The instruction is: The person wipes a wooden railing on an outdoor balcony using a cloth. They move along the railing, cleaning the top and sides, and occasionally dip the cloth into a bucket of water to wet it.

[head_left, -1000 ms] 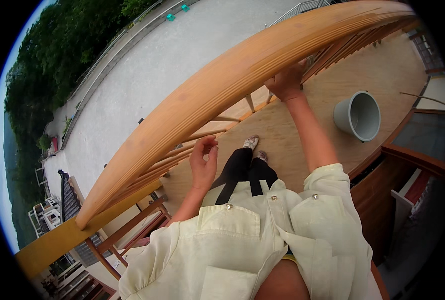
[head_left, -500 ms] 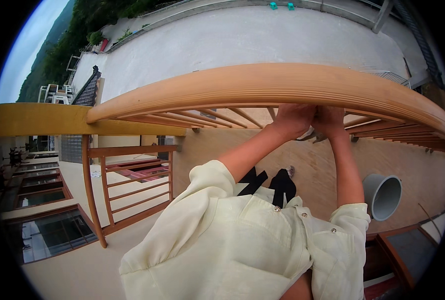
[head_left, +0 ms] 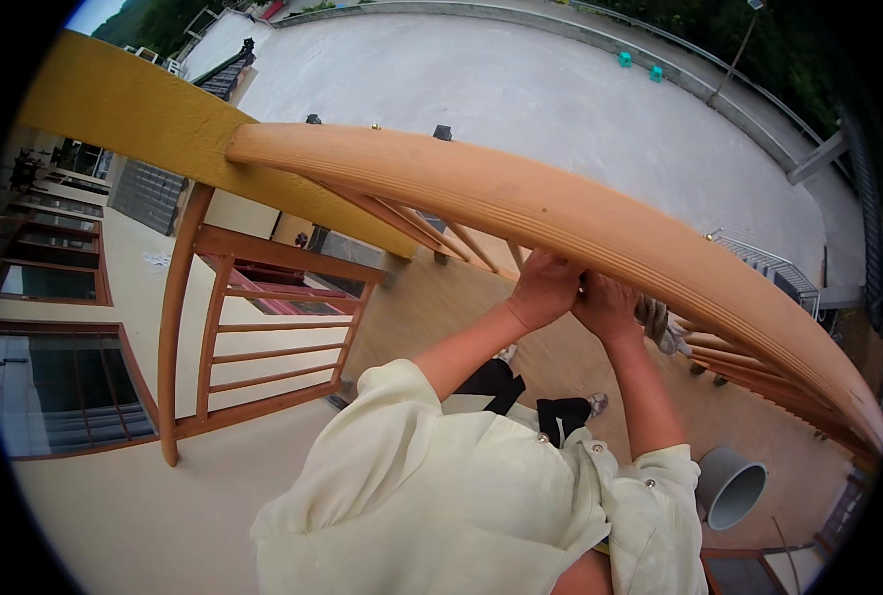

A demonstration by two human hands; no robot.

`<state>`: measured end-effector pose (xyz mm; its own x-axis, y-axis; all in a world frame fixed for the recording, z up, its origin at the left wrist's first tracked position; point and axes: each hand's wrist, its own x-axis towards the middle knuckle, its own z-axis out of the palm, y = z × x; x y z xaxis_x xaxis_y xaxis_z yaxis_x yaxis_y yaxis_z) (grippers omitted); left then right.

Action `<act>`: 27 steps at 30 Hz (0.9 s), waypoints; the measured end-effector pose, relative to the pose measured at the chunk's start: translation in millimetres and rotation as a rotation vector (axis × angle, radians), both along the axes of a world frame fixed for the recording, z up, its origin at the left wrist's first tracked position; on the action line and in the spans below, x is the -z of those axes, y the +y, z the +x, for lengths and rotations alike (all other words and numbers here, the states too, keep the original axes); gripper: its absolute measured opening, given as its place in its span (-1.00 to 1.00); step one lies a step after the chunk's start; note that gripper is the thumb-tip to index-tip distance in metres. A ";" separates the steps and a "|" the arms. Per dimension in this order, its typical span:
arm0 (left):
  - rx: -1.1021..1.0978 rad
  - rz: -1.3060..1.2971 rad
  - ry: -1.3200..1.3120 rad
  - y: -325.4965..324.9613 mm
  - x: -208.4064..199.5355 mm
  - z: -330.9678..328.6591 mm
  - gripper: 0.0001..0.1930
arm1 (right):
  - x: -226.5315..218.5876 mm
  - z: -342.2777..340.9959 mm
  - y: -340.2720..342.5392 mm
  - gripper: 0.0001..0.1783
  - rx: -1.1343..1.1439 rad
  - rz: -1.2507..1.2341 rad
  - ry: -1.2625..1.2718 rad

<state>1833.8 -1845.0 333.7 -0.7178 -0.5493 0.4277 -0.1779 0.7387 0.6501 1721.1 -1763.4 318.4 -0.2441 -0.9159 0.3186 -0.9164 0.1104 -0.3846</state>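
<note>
My left hand (head_left: 545, 290) is closed just under the curved wooden handrail (head_left: 461, 188), its fingers partly hidden by the rail. Beside it, nearly touching, my right hand (head_left: 608, 305) is closed too. A crumpled grey-brown cloth (head_left: 653, 319) with a whitish end sticks out past the right hand, below the rail. What lies between the two hands is too hidden to tell. Thin wooden balusters (head_left: 471, 243) run down from the handrail around my hands.
A yellow beam (head_left: 154, 104) meets the handrail at the left. Below it stands a short side railing (head_left: 283, 342). A grey bucket (head_left: 734, 488) lies on the tan floor (head_left: 421, 307) at the right. Beyond the rail spreads a pale concrete yard (head_left: 521, 89) with two small green stools (head_left: 640, 66).
The view has tilted, so the handrail now slopes down to the right. Both hands stay close together under it. The cloth now shows to the right of the right hand.
</note>
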 end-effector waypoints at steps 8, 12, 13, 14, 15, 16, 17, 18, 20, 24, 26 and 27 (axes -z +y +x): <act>-0.413 -0.294 0.170 -163.3 7.3 176.5 -0.61 | -20.6 161.8 -207.2 -0.51 -0.413 0.141 -0.140; -0.622 -0.358 0.008 -227.2 17.3 247.7 -0.68 | -14.7 236.4 -289.8 -0.56 -0.490 0.094 -0.219; -0.623 -0.364 0.005 -239.6 18.8 256.5 -0.67 | -4.8 246.3 -309.4 -0.57 -0.486 0.045 -0.278; -0.624 -0.383 0.000 -252.1 15.4 264.8 -0.66 | 0.2 251.5 -324.3 -0.58 -0.485 -0.017 -0.340; -0.628 -0.402 -0.017 -256.9 11.7 268.4 -0.66 | 3.2 257.5 -331.2 -0.59 -0.458 -0.045 -0.352; -0.631 -0.384 0.007 -258.0 9.9 262.1 -0.65 | 5.2 258.5 -335.8 -0.60 -0.427 -0.077 -0.363; -0.642 -0.355 0.018 -254.0 13.5 262.6 -0.64 | 7.0 259.4 -330.1 -0.61 -0.421 -0.068 -0.347; -0.660 -0.326 0.021 -244.8 13.4 265.9 -0.63 | 0.6 262.5 -321.9 -0.62 -0.422 -0.059 -0.336; -0.678 -0.307 0.072 -213.1 14.6 245.5 -0.61 | -12.0 244.5 -292.1 -0.65 -0.442 0.003 -0.233; -0.573 -0.256 0.150 -145.9 5.8 180.3 -0.56 | -17.4 182.2 -219.5 -0.70 -0.350 -0.008 -0.037; -0.480 -0.073 0.231 -97.4 -4.4 147.1 -0.49 | -29.1 144.4 -172.6 -0.74 -0.311 -0.017 0.062; -0.422 0.004 0.278 -75.3 -5.8 126.1 -0.46 | -20.4 114.1 -148.3 -0.73 -0.332 -0.201 0.082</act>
<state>1959.9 -1920.3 339.5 -0.2923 -0.7693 0.5681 -0.2803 0.6369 0.7182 1835.2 -1911.7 338.7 0.0884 -0.8583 0.5054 -0.9184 -0.2667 -0.2922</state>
